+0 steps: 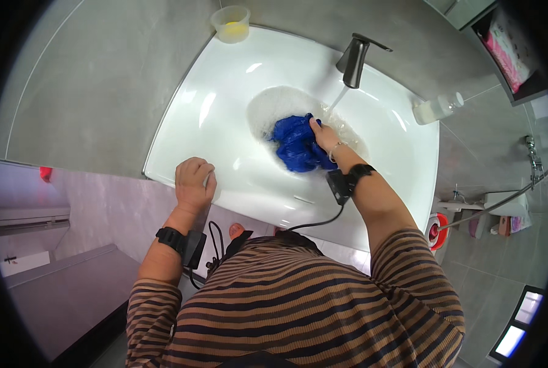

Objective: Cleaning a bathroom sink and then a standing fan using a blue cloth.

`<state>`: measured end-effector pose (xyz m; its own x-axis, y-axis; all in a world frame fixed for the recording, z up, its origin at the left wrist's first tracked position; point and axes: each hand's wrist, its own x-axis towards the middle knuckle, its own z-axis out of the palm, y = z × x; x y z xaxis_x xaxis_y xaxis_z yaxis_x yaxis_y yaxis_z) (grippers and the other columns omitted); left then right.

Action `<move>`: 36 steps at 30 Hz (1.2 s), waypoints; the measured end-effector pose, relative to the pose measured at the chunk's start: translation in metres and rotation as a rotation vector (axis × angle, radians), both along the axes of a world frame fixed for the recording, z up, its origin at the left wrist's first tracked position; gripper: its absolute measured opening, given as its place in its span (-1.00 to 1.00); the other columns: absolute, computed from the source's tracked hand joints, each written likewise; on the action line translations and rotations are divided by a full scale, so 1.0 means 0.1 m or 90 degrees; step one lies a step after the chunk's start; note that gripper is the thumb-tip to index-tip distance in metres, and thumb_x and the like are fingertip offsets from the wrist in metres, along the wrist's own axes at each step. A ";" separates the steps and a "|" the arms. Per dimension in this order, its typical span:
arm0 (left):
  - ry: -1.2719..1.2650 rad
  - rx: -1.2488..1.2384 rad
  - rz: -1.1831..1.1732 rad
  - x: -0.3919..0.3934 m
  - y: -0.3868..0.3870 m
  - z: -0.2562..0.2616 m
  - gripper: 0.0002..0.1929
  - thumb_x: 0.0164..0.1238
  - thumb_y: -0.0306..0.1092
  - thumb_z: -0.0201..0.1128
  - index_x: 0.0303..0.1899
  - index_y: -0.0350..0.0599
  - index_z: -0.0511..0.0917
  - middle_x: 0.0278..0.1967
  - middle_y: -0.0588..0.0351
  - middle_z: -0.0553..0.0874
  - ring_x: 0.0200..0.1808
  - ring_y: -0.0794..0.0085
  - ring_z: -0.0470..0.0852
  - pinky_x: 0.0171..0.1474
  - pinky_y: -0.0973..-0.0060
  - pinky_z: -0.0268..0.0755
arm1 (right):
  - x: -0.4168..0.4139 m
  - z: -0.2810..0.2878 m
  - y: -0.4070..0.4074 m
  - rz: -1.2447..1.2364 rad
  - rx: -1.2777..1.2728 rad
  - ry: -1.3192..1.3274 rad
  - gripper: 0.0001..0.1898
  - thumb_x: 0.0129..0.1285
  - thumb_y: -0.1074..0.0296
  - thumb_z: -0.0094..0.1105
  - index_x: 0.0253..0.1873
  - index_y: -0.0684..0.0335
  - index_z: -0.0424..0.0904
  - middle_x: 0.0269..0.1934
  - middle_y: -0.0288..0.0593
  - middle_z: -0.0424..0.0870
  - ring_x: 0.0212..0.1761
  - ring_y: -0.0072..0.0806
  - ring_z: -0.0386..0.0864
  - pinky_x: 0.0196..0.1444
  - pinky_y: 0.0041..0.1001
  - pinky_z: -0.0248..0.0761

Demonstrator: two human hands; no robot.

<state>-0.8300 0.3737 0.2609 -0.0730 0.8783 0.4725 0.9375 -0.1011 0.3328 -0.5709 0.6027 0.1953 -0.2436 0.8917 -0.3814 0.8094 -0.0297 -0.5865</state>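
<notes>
A wet blue cloth (pixel 294 145) lies bunched in soapy water at the bottom of a white ceramic washbasin (pixel 209 138). My right hand (pixel 324 136) grips its upper right edge between thumb and fingers. Water runs from the dark metal faucet (pixel 356 62) into the foam just above that hand. My left hand (pixel 195 179) rests on the front left rim of the basin with its fingers curled; I cannot tell whether anything is under them.
A clear plastic tub with something yellow (pixel 231 25) stands at the back left corner. A bottle of pale liquid (pixel 435 109) is at the right corner. Cables hang from both wrist devices near the front rim. A shelf holds a pink-and-white package (pixel 506 57).
</notes>
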 end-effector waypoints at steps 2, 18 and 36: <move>0.002 0.005 0.004 -0.02 -0.02 -0.02 -0.86 -0.16 -0.44 0.16 -0.44 -0.07 0.47 -0.37 0.16 0.48 -0.23 0.28 0.45 -0.11 0.36 0.22 | 0.12 0.23 -0.06 0.069 -0.008 0.058 -0.31 0.20 -0.20 -0.29 -0.07 0.48 0.42 -0.19 0.28 0.50 -0.05 0.01 0.44 0.04 -0.33 0.23; 0.027 -0.007 -0.005 -0.04 -0.06 -0.04 -0.83 -0.12 -0.38 0.18 -0.39 -0.06 0.50 -0.31 0.16 0.48 -0.13 0.28 0.40 -0.05 0.34 0.18 | 0.79 1.26 -0.41 -0.224 0.197 0.468 -0.77 0.02 0.44 0.14 -0.20 0.39 0.53 -0.39 -0.18 0.59 -0.38 -0.52 0.50 -0.25 -0.60 0.35; -0.048 -0.059 -0.058 -0.15 0.13 -0.05 -0.95 -0.09 -0.42 0.17 -0.50 -0.07 0.52 -0.44 0.14 0.49 -0.27 0.23 0.42 -0.19 0.32 0.24 | -0.07 0.64 0.46 -0.095 0.304 0.042 -0.57 0.00 0.01 0.12 -0.32 0.37 0.56 -0.50 0.01 0.59 -0.39 -0.26 0.56 -0.26 -0.42 0.38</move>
